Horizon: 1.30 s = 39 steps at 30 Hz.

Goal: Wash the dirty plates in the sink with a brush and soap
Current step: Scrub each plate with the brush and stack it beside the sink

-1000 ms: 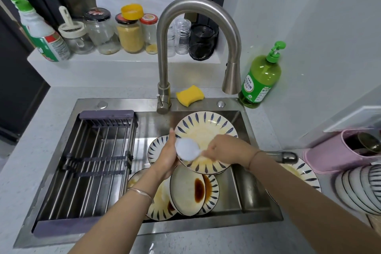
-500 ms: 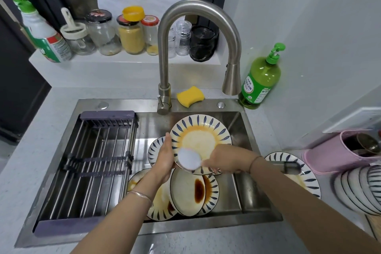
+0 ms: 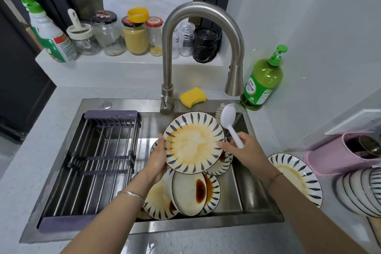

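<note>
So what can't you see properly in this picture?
All in the head view:
The brush: its bristles are mostly hidden behind its own white head.
The dirty plates in the sink: the count is unclear, because the held plate and the left hand cover some.
The soap bottle: its label is too small to read.
The stacked dishes: cut off by the right edge.
The spray bottle: its top is blurred.

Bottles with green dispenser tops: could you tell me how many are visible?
2: a spray bottle at the left of the shelf, a pump bottle on the counter right of the faucet.
</note>
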{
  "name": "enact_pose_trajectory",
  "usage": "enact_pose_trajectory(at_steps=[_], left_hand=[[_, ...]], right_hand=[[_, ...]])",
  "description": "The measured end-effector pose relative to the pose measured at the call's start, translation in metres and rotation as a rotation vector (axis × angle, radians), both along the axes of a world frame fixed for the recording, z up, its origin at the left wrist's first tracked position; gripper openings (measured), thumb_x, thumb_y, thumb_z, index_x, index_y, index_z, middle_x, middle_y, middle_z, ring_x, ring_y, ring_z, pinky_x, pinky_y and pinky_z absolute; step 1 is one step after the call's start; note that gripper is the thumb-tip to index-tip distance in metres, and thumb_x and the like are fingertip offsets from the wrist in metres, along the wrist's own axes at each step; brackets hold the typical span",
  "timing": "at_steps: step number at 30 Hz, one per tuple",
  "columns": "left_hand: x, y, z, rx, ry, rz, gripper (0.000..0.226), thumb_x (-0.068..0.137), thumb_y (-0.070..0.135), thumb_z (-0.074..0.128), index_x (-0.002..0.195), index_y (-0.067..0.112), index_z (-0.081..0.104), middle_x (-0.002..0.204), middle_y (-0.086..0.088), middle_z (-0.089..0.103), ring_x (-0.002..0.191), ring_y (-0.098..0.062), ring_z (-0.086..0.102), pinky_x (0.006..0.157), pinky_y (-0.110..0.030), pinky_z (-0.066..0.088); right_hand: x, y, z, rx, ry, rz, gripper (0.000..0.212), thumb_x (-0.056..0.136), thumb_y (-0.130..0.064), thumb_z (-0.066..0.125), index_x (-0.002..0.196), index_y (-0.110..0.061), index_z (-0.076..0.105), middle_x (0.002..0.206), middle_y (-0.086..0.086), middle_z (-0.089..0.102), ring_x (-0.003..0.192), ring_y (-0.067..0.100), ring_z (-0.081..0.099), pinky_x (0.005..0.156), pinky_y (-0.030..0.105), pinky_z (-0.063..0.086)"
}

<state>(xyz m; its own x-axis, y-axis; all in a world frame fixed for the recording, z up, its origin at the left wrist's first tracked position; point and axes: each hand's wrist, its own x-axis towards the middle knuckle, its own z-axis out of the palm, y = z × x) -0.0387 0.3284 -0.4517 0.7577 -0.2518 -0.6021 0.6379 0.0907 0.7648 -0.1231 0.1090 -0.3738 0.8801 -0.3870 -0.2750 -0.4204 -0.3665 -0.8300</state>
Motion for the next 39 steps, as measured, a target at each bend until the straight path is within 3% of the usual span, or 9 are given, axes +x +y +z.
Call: enact_pose_trajectory(at_steps=[7,10,14,18,21,26,29,33,39], left_hand=[[-0.009,-0.007,0.016,0.168,-0.046,-0.141,0.063,0.099,0.060,0.023,0.117,0.013,0.061,0.089,-0.003,0.068,0.081,-0.021,0.065,0.082,-0.035,0.055],[-0.017,-0.008,0.028,0.268,-0.321,-0.333,0.059,0.099,0.057,0.026,0.149,0.026,0.027,0.124,0.014,0.053,0.106,-0.005,0.055,0.082,-0.006,0.044],[-0.037,-0.006,0.023,0.474,-0.813,-0.728,0.099,0.073,0.085,0.045,0.154,0.037,0.016,0.158,0.018,0.019,0.143,-0.005,0.021,0.117,-0.026,0.022],[-0.045,-0.020,0.006,0.685,-1.160,-0.992,0.086,0.084,0.058,0.063,0.154,0.035,0.017,0.160,0.017,0.016,0.148,-0.005,0.009,0.123,-0.034,0.004],[-0.043,-0.022,0.003,0.715,-1.206,-0.841,0.075,0.090,0.021,0.066,0.151,0.038,0.026,0.154,0.018,0.032,0.145,-0.007,0.027,0.119,-0.030,0.024],[-0.029,-0.018,0.011,0.694,-1.407,-0.800,0.073,0.082,0.005,0.066,0.147,0.027,0.041,0.132,0.000,0.063,0.121,-0.020,0.059,0.090,-0.030,0.049],[-0.023,-0.016,0.020,0.533,-1.194,-0.708,0.067,0.082,0.006,0.067,0.136,0.039,0.045,0.111,0.000,0.070,0.092,-0.015,0.061,0.074,-0.019,0.040],[-0.013,-0.009,0.028,0.260,-0.786,-0.526,0.071,0.071,0.013,0.068,0.131,0.044,0.046,0.117,0.020,0.063,0.104,-0.003,0.059,0.084,-0.011,0.044],[-0.005,0.000,0.037,0.112,-0.584,-0.521,0.078,0.073,0.010,0.072,0.130,0.057,0.045,0.122,0.030,0.061,0.113,0.003,0.057,0.093,-0.018,0.048]], right_hand=[[-0.002,0.009,-0.010,0.504,0.210,-0.167,0.032,0.088,-0.022,0.066,0.110,0.000,0.059,0.054,-0.003,0.037,0.039,0.004,0.031,0.037,0.016,0.033],[-0.004,0.009,-0.014,0.548,0.243,-0.265,0.021,0.087,-0.024,0.068,0.092,-0.007,0.058,0.041,-0.007,0.036,0.036,0.005,0.029,0.037,0.017,0.031],[-0.007,0.014,-0.020,0.567,0.252,-0.384,0.023,0.084,-0.023,0.071,0.092,-0.004,0.059,0.049,-0.003,0.042,0.039,0.005,0.031,0.037,0.017,0.031],[-0.006,0.023,-0.018,0.628,0.235,-0.398,0.031,0.082,-0.021,0.073,0.104,-0.002,0.062,0.049,-0.004,0.049,0.037,0.004,0.031,0.034,0.015,0.030],[-0.002,0.027,-0.013,0.617,0.219,-0.389,0.036,0.082,-0.022,0.073,0.109,-0.001,0.062,0.057,-0.001,0.049,0.039,0.005,0.031,0.034,0.015,0.030],[-0.001,0.027,-0.003,0.577,0.224,-0.324,0.039,0.086,-0.029,0.069,0.113,-0.001,0.064,0.075,0.004,0.067,0.044,0.006,0.030,0.037,0.015,0.032],[0.002,0.020,0.004,0.539,0.243,-0.192,0.042,0.091,-0.050,0.055,0.102,-0.011,0.067,0.091,0.003,0.075,0.042,0.005,0.029,0.040,0.017,0.034],[0.008,0.005,0.000,0.334,0.247,-0.143,0.047,0.104,-0.039,0.030,0.107,-0.004,0.060,0.069,0.007,0.067,0.032,0.010,0.035,0.032,0.019,0.033],[0.007,0.000,0.001,-0.066,0.168,0.003,0.028,0.100,-0.029,0.042,0.112,-0.014,0.062,0.063,0.000,0.058,0.046,0.009,0.043,0.044,0.022,0.034]])
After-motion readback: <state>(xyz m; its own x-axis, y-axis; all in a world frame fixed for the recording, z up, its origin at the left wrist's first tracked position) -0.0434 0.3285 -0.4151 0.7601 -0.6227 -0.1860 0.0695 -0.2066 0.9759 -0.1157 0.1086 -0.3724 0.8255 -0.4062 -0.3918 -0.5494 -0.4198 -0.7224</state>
